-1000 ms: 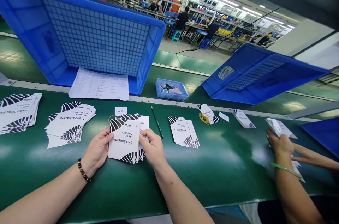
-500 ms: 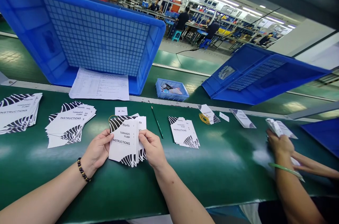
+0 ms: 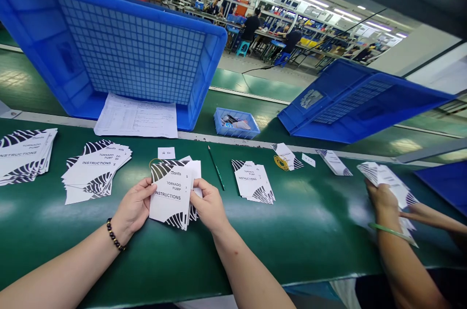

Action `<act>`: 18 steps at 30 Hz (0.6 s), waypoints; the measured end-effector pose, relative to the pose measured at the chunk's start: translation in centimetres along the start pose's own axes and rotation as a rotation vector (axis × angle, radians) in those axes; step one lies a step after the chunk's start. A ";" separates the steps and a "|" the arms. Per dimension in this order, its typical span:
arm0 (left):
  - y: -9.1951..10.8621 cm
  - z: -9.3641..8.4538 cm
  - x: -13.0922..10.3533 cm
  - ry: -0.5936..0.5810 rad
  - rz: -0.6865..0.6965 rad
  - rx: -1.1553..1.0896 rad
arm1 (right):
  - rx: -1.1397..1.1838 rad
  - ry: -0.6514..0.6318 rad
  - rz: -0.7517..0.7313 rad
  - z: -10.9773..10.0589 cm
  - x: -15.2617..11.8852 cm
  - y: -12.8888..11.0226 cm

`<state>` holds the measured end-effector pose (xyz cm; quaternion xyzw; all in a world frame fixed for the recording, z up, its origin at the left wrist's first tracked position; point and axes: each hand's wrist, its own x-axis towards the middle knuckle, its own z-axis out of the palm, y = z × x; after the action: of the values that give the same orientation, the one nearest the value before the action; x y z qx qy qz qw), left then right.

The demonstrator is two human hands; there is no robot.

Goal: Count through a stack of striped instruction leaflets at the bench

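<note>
Several white instruction booklets [image 3: 170, 202] with black stripes are fanned between my two hands above the green table. My left hand [image 3: 136, 204] grips their left edge, thumb on the front cover. On the right edge, my right hand [image 3: 208, 204] pinches the booklets between thumb and fingers. Just behind them lie a small white card [image 3: 166, 153] with handwriting and part of a yellow rubber band. A fanned booklet pile [image 3: 97, 168] rests to the left, and a smaller booklet stack [image 3: 253, 181] to the right. Between that stack and my right hand lies a green pencil [image 3: 217, 169].
A large blue crate [image 3: 134, 51] stands tilted at the back left, with printed sheets [image 3: 136, 117] at its lower edge. Another blue crate [image 3: 350, 104] leans at right. A small blue bin [image 3: 237, 124] sits between. A co-worker's hands [image 3: 383, 202] hold booklets at far right.
The front booklets in my hands have shifted slightly right, overlapping more of those behind. The co-worker's booklets at right are now spread wider and more visible.
</note>
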<state>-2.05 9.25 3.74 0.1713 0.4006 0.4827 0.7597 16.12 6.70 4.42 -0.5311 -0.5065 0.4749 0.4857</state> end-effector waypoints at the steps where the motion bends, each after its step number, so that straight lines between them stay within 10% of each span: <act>1: 0.0 0.0 0.0 0.014 0.008 0.002 | -0.014 0.012 0.005 0.0 0.0 0.1; 18: 0.5 -0.3 0.4 0.083 0.082 -0.032 | 0.224 0.065 -0.036 -0.1 0.4 0.4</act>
<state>-2.50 9.78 3.67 0.1552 0.4164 0.5266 0.7247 16.24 7.06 3.98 -0.4796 -0.4435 0.5023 0.5666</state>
